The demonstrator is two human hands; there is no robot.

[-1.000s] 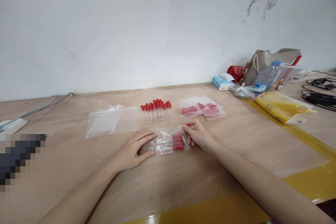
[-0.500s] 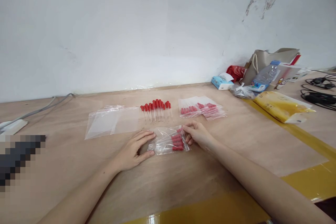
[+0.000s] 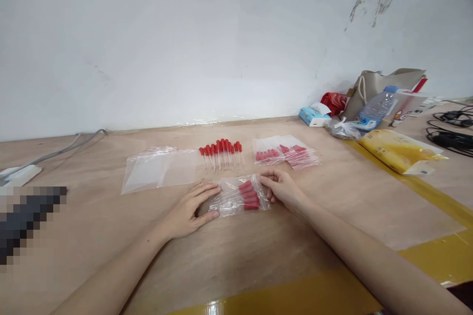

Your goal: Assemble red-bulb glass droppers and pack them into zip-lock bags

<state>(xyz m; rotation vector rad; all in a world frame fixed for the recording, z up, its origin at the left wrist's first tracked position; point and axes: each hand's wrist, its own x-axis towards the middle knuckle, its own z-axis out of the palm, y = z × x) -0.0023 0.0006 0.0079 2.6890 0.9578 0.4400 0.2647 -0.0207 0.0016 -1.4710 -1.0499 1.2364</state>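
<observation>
A clear plastic zip bag (image 3: 227, 202) lies flat on the table, holding several glass droppers with red rubber bulbs (image 3: 250, 196). My left hand (image 3: 192, 209) rests at the bag's left end, thumb and fingers spread apart and touching its edge. At the other end, my right hand (image 3: 279, 187) has thumb and fingertips closed on the bag's upper right edge. Behind the bag is a row of loose red-bulbed droppers (image 3: 221, 147). Filled dropper bags (image 3: 291, 150) are stacked to their right, and flat clear bags (image 3: 158, 170) lie to their left.
Along the right stand a blue tissue pack (image 3: 314, 116), a plastic bottle (image 3: 377, 108), a grey bag (image 3: 401, 78), a yellow packet (image 3: 399, 150) and black cables (image 3: 449, 133). A grey cable (image 3: 70, 146) runs on the left. The wall (image 3: 185, 49) bounds the back.
My right hand has let go of the uppermost dropper, which now lies inside the bag beside the others, and has moved slightly right to the bag's edge. My left hand stays put.
</observation>
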